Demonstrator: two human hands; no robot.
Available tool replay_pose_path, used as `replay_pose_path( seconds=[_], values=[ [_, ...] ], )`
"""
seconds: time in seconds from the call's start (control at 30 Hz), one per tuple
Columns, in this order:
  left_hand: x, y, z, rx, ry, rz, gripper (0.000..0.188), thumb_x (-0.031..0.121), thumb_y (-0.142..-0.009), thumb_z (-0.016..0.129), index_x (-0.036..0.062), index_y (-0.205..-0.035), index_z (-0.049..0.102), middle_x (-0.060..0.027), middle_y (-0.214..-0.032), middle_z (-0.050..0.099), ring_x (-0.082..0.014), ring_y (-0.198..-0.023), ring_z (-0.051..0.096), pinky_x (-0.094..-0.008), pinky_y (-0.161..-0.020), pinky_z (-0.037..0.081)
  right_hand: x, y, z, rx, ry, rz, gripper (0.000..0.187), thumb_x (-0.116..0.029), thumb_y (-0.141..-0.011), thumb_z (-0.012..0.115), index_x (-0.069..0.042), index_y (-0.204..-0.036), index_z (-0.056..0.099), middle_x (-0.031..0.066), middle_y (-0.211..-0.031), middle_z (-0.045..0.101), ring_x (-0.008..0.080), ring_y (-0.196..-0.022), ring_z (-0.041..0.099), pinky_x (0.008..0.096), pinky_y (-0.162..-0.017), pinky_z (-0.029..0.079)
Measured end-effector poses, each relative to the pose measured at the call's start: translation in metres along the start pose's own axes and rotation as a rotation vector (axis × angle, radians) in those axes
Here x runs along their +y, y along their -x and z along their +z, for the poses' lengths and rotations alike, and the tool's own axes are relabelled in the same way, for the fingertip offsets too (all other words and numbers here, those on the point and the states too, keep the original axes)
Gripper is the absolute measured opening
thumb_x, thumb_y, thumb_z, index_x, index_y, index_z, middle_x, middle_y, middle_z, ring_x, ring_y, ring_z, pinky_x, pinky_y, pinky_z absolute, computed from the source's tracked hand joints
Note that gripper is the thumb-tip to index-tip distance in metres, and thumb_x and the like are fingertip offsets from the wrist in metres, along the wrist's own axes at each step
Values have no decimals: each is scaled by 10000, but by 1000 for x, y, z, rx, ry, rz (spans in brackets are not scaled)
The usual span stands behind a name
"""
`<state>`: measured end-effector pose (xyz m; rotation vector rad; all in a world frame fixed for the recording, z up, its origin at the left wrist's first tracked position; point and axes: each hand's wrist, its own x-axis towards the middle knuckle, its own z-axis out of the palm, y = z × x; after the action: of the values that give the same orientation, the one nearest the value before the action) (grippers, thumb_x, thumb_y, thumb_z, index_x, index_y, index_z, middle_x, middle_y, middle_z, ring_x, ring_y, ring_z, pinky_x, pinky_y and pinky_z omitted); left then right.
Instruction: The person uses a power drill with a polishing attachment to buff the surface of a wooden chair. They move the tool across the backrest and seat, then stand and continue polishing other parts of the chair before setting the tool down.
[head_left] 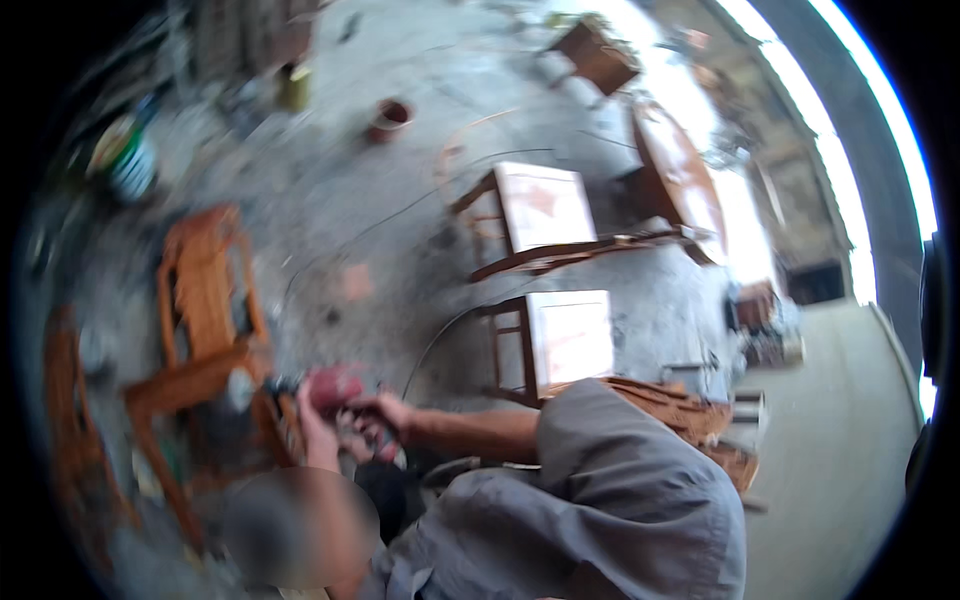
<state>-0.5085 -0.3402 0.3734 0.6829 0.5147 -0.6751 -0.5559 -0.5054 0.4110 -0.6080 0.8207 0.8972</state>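
A red power tool (332, 384), blurred by motion, is gripped between my two hands. My left hand (317, 428) wraps its front part from below. At its rear, my right hand (390, 412) is closed on the body or handle. The tool's dark nose (284, 384) points left at a brown wooden chair (208, 300) with a carved back. A pale round patch (240, 388) shows between nose and chair; whether it belongs to the tool I cannot tell. Below my hands are pinkish and red shapes (372, 440), too blurred to name.
Another wooden chair (68, 390) stands far left. To the right are two chairs with pale seats (545, 207), a round wooden tabletop (680, 165) and carved wooden pieces (665, 405). A dark cable (430, 345) crosses the concrete floor. Buckets (390, 120) stand farther off.
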Motion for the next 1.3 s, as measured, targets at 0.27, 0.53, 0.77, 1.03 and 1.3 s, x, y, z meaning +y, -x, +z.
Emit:
replay_pose_path(
  seconds=[0.27, 0.53, 0.77, 1.03, 1.3],
  values=[
    [-104, 22, -112, 372, -1178, 556, 420, 393, -1047, 461, 78, -1298, 578, -115, -1171, 676, -259, -965, 678, -392, -871, 499, -39, -3, 8, -247, -53, -28, 202, -229, -914, 632, -36, -970, 617, 48, -773, 613, 99, -513, 483, 211, -471, 430],
    [-125, 156, -117, 556, -1602, 356, 312, 300, -1004, 511, 59, -948, 699, -171, -811, 699, -406, -745, 657, -528, -703, 494, -39, 13, -45, -261, 8, 163, 245, -208, -938, 609, -37, -1109, 570, 69, -892, 650, 108, -647, 536, 212, -475, 437],
    [-216, 258, -160, 707, -1010, -245, 421, 387, -994, 539, 3, -933, 697, -179, -794, 713, -307, -711, 704, -428, -667, 539, -45, 8, -24, -111, 23, -58, 217, -212, -935, 618, -28, -1043, 580, 59, -879, 615, 99, -640, 513, 208, -467, 430],
    [-242, 227, -131, 780, -1000, -262, 446, 416, -948, 597, -19, -970, 693, -219, -963, 718, -370, -893, 707, -449, -792, 538, -37, 13, -32, -151, -25, 20, 242, -194, -935, 612, -23, -1097, 556, 67, -912, 610, 97, -647, 510, 206, -473, 424],
    [-181, 138, -76, 696, 27, 195, 544, 515, -974, 605, 50, -1255, 585, -102, -1209, 645, -236, -1107, 633, -373, -952, 488, 9, 41, -61, -153, -14, 336, 224, -169, -924, 610, -16, -1085, 581, 86, -894, 624, 118, -623, 532, 212, -450, 425]
  ],
)
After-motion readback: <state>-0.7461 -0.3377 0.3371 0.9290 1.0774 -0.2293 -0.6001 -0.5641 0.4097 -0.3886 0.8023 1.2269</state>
